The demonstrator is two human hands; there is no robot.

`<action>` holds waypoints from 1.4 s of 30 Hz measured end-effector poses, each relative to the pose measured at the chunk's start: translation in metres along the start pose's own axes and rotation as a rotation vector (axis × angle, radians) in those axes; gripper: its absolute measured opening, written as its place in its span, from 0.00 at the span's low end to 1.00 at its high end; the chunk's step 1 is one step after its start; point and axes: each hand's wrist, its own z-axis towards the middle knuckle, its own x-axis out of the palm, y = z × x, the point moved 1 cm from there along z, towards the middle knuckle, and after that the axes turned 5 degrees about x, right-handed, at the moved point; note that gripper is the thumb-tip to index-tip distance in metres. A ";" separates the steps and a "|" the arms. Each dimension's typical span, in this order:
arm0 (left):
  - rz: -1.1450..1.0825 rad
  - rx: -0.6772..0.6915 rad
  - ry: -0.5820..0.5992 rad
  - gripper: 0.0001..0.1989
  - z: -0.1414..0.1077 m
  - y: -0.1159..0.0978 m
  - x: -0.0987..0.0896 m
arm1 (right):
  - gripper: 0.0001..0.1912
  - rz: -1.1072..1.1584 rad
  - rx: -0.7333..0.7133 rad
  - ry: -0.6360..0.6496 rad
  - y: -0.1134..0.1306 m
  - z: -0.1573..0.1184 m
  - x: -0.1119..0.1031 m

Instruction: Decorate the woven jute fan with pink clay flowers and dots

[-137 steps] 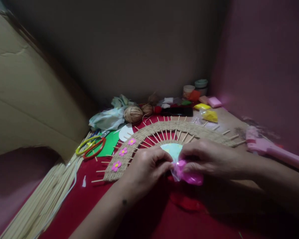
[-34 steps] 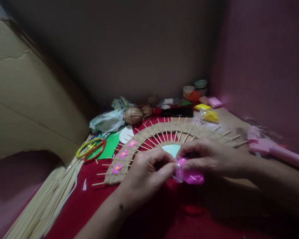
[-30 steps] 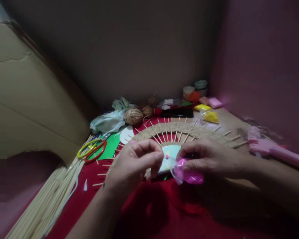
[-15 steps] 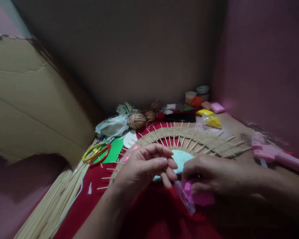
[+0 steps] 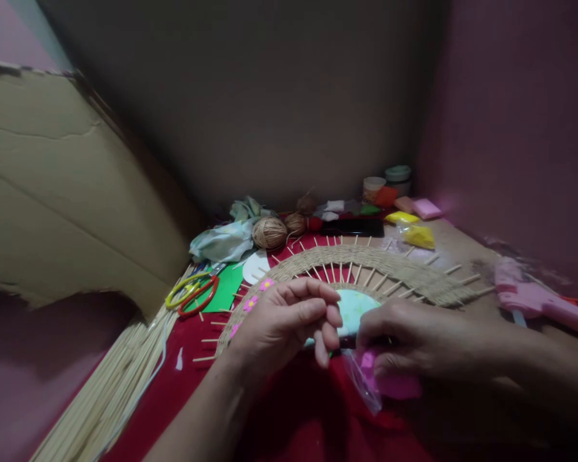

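Note:
A half-round woven fan [image 5: 366, 263] of twine and wooden sticks lies on the red cloth [image 5: 289, 417], with a pale mint paper centre [image 5: 354, 305] and pink foam flowers [image 5: 250, 303] on its left rim. My left hand [image 5: 284, 321] hovers over the fan's left side, thumb and fingertips pinched together; whether a tiny piece is between them I cannot tell. My right hand [image 5: 414, 337] rests low beside the centre and grips a small clear plastic bag of pink clay [image 5: 385, 382].
A bundle of thin sticks [image 5: 106, 398] lies at the left by a cardboard sheet [image 5: 62, 199]. Yellow and red-handled scissors [image 5: 192, 294] rest on green paper [image 5: 226, 289]. Twine balls [image 5: 270, 231], clay packets [image 5: 417, 236] and jars [image 5: 385, 183] line the back. A pink glue gun [image 5: 530, 296] lies at right.
My left hand let go of the bag and drew back with pinched fingers. My right hand lowered the pink bag toward the cloth. The view shifted slightly.

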 end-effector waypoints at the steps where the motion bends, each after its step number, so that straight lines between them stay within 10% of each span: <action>1: 0.007 0.001 -0.010 0.06 0.000 0.000 0.000 | 0.05 0.007 0.001 0.002 -0.001 0.000 0.000; 11: 0.151 0.047 -0.222 0.08 -0.002 -0.007 0.000 | 0.06 0.076 -0.010 0.041 0.003 -0.001 -0.005; 29: 0.281 0.116 -0.194 0.07 0.003 -0.011 -0.005 | 0.08 0.050 -0.022 0.033 0.002 -0.002 -0.003; 37: 0.919 0.007 -0.401 0.09 0.002 -0.016 -0.008 | 0.06 0.073 -0.017 0.034 0.004 -0.002 -0.004; 42: 1.318 0.117 -0.134 0.07 0.005 -0.020 -0.011 | 0.07 0.062 -0.013 0.029 0.003 -0.002 -0.003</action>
